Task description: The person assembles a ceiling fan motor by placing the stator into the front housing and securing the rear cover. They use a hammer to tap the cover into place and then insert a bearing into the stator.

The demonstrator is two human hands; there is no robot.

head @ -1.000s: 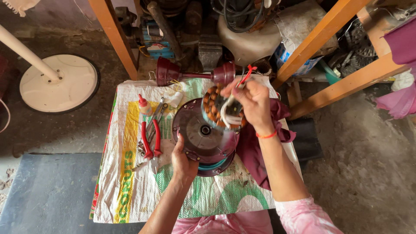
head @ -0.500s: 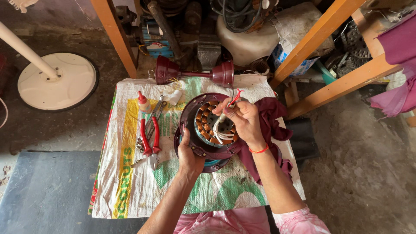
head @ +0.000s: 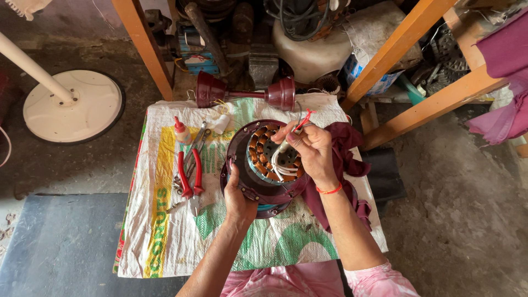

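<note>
Wiring step on the fan motor [head: 264, 165]: left hand [head: 237, 199] grips its near rim, right hand [head: 308, 148] pinches white leads [head: 281, 164] above the copper windings [head: 263, 144]. Next: likely route the leads clear of the windings.

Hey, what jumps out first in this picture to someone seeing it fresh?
The round maroon motor housing with copper windings, mid-cloth, gripped at its rim by the left hand. Above it the right hand pinches white wires. Left of it lie red-handled pliers on the woven sack.
</note>
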